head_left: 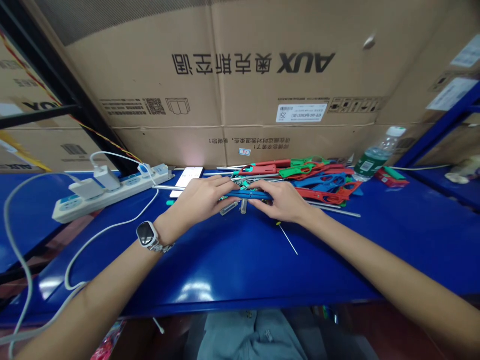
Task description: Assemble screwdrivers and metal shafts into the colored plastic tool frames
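My left hand (208, 196), with a watch at its wrist, grips the left part of a long blue tool (245, 194). Around the tool's right end are the closed fingers of my right hand (279, 200). A thin metal rod sticks out to the left past my left hand. Just behind my hands lies a heap of red scissors-like tools (318, 194), blue ones (328, 181) and green ones (300, 170). Small clear pieces (243, 206) rest below the blue tool. Nearer to me is a thin pin with a yellow head (288, 239).
A white power strip (75, 206) with chargers and cables stands at the left. A phone (186, 181) lies behind my left hand. At the back right are a green-labelled bottle (377, 156) and a small red box (392, 177). Cardboard boxes (240, 95) wall off the back.
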Demonstrator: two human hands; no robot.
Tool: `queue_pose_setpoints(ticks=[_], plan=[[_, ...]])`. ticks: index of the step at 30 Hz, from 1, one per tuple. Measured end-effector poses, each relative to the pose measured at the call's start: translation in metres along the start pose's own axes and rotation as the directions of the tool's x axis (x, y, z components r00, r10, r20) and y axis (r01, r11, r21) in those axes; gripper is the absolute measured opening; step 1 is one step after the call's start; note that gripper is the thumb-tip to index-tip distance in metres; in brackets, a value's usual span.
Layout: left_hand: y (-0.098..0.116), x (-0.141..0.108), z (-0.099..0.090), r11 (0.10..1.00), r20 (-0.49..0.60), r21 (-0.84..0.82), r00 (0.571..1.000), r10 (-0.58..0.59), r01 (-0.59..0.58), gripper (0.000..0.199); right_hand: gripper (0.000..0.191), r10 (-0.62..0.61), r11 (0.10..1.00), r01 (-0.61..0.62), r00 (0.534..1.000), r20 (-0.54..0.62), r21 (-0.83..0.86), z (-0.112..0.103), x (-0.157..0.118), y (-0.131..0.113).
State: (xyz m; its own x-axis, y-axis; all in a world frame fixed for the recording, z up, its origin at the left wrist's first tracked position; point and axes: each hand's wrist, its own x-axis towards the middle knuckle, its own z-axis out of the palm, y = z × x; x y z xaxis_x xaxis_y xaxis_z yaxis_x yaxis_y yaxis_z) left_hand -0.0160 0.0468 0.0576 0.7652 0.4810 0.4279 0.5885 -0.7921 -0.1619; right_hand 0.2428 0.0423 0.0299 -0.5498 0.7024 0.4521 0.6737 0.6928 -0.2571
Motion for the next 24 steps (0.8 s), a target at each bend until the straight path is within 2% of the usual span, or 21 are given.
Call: queue_pose_setpoints(ticks=[12, 18, 24], plan=[[-0.002, 0.008, 0.006, 0.990, -0.020, -0.140, 1.000, 0.013, -0.016, 0.032, 0.041, -0.121, 0.991, 0.121, 0.993, 0.009, -0.061, -0.003, -0.003, 0.011], [-0.004, 0.012, 0.008, 0.990, -0.042, -0.133, 0.998, 0.051, -0.057, 0.030, 0.041, -0.112, 0.991, 0.112, 0.994, 0.005, -0.069, -0.004, -0.002, 0.014], [-0.009, 0.022, 0.003, 0.996, 0.031, -0.078, 0.998, 0.045, -0.043, 0.035, 0.038, -0.075, 0.985, 0.081, 0.996, 0.044, -0.153, -0.007, 0.005, 0.012]])
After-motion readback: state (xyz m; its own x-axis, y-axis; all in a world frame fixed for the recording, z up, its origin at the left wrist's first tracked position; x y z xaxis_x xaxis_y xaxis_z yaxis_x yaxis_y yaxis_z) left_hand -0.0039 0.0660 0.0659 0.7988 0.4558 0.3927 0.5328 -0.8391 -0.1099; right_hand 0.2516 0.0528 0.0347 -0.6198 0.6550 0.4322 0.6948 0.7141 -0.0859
